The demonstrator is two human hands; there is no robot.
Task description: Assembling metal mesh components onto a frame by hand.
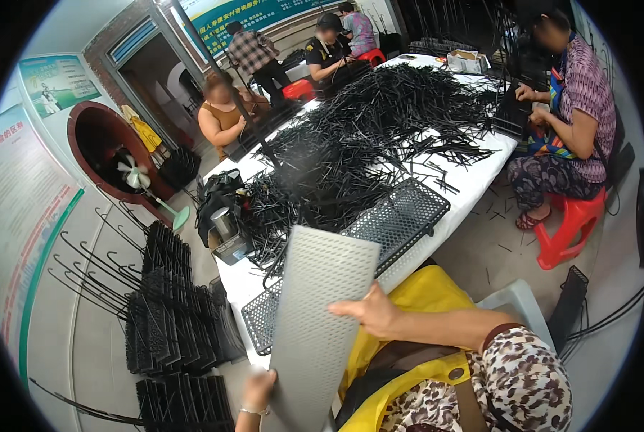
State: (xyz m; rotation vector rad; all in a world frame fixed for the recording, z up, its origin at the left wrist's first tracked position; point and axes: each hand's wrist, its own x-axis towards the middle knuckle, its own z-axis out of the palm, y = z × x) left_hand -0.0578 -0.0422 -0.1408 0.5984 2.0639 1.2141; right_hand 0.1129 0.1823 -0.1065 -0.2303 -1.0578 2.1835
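Observation:
A long pale grey perforated panel (318,302) stands tilted in front of me, held between both hands. My right hand (372,311) grips its right edge, the thumb lying over the face and the other fingers mostly hidden. Low on the opposite edge, my left hand (258,389) holds the panel, slightly blurred, its fingertips partly out of sight. Behind the panel a black perforated tray (401,219) lies along the near side of the white table (473,173); the panel covers its middle. A large heap of thin black strips (401,101) spreads over the tabletop beyond.
Black mesh racks with hooked rods (167,324) are stacked on the floor at left. A black bag (217,194) sits at the table's left edge. Yellow cloth (433,291) covers my lap. Several people work around the table; one sits at right on a red stool (574,227).

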